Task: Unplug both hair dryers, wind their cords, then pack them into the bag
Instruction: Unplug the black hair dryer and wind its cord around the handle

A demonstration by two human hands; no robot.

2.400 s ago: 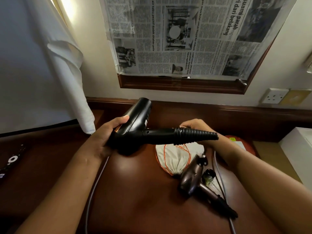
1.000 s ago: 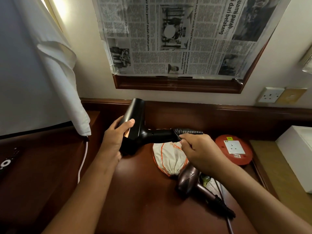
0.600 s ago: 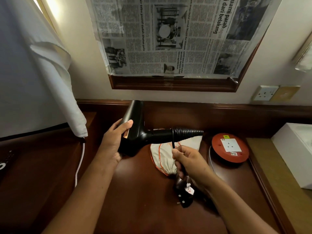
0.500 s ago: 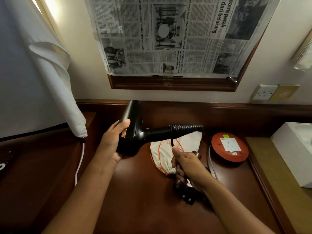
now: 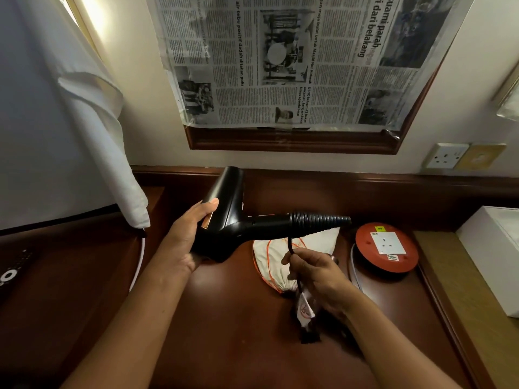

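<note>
Above the middle of the dark wooden desk (image 5: pixel 230 332) a black hair dryer (image 5: pixel 230 217) is held clear of the surface, its handle lying roughly level and pointing right towards the desk's right edge, with the ribbed cord sleeve (image 5: pixel 320 220) at its tip; the barrel runs up and away towards the back edge and the wall. The left hand (image 5: pixel 186 234) grasps the barrel from the left, thumb laid over its top beside a copper-coloured strip. The right hand (image 5: pixel 317 276) is closed around the thin black cord (image 5: pixel 290 244), which drops straight down from the sleeve into the fist and comes out below beside a white tag (image 5: pixel 304 311) with red print too blurred to read; the dark plug (image 5: pixel 309 335) hangs under it, smeared by motion. Under the handle, on the desk, lies a white drawstring bag (image 5: pixel 269 256) trimmed with orange cord, partly hidden by the right hand. Near the right edge sits a round red extension reel (image 5: pixel 386 248) with a white socket face, a small yellow sticker and a label I cannot make out. On the wall behind the back edge, a newspaper (image 5: pixel 295 60) is taped over a wood-framed panel, its headline reading "Suami parah ... dari belakang". A white wall socket (image 5: pixel 446 159) is mounted to the right of it, and a white cloth (image 5: pixel 92 130) hangs at the left.
</note>
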